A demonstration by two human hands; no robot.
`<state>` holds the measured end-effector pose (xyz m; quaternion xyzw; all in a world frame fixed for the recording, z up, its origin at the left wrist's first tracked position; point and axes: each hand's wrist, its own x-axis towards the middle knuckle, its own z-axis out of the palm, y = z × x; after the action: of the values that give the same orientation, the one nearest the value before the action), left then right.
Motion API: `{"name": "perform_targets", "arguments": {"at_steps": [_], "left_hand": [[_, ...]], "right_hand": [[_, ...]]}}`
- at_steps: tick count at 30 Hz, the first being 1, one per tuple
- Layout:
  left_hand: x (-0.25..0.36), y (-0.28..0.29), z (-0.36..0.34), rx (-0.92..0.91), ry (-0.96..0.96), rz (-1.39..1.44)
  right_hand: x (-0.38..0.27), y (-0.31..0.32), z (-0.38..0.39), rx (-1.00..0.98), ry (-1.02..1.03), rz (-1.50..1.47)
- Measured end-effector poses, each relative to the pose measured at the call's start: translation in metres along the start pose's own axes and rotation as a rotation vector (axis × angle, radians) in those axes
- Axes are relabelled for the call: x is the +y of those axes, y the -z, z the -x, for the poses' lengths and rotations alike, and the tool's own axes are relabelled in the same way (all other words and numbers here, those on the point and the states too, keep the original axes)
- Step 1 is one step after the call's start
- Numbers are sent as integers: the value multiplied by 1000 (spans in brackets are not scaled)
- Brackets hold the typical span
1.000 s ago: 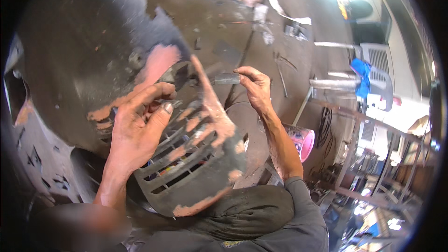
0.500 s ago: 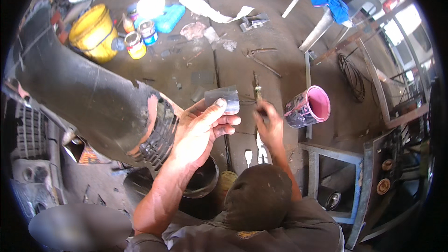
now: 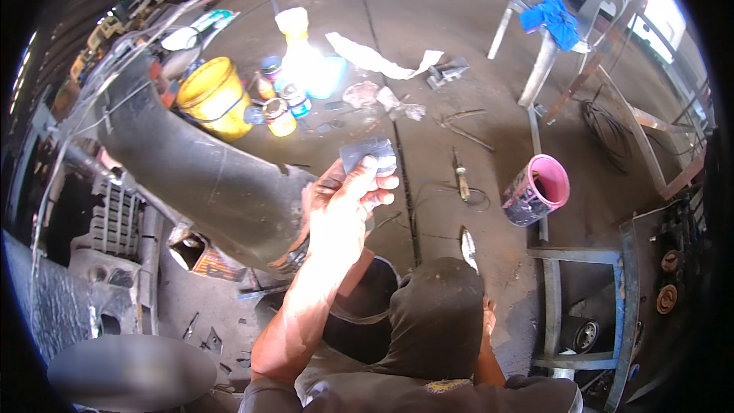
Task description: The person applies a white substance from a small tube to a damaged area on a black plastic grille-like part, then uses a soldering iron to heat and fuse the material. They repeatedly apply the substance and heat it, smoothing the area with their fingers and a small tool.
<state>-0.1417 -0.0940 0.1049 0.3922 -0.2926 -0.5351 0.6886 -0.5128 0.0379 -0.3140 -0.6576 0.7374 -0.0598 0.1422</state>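
Note:
Between the thumb and fingers of my left hand [image 3: 348, 203] is a small flat dark-grey piece [image 3: 368, 157], held up beside the big curved black bumper-like panel [image 3: 222, 191]. I cannot tell whether the piece is sandpaper or plastic. Low on the right, my right hand [image 3: 489, 315] is mostly hidden behind my knee [image 3: 440, 306], and its fingers do not show well. On the floor ahead lies a thin pointed tool with a pale handle [image 3: 462, 183], resembling a soldering iron, beside a thin cord loop. A silvery blade-like object [image 3: 469, 251] lies nearer my knee.
A pink-rimmed pail [image 3: 539, 190] stands on the right, near a metal frame [image 3: 577, 256]. Far left are a yellow bucket [image 3: 214, 99] and several small cans. Pliers-like tongs [image 3: 468, 130] and white paper [image 3: 375, 60] lie ahead. A blue cloth [image 3: 552, 23] hangs on a chair.
My right hand has drawn back from the pale-handled tool to beside my knee. My left hand still holds the grey piece, now tilted differently. The view has shifted, showing more of the far floor.

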Motion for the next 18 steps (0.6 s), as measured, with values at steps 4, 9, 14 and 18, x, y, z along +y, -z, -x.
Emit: {"name": "perform_targets", "arguments": {"at_steps": [4,9,14,18], "left_hand": [[11,16,1,23,-19,17],[12,11,4,18,59,138],[23,15,13,34,64,57],[23,3,22,5,12,63]], "right_hand": [[-34,-3,1,-138,-237,-64],[30,17,-44,-208,-169,-384],[-69,138,-9,-396,-258,-1324],[-118,258,34,-465,85,-1626]]}}
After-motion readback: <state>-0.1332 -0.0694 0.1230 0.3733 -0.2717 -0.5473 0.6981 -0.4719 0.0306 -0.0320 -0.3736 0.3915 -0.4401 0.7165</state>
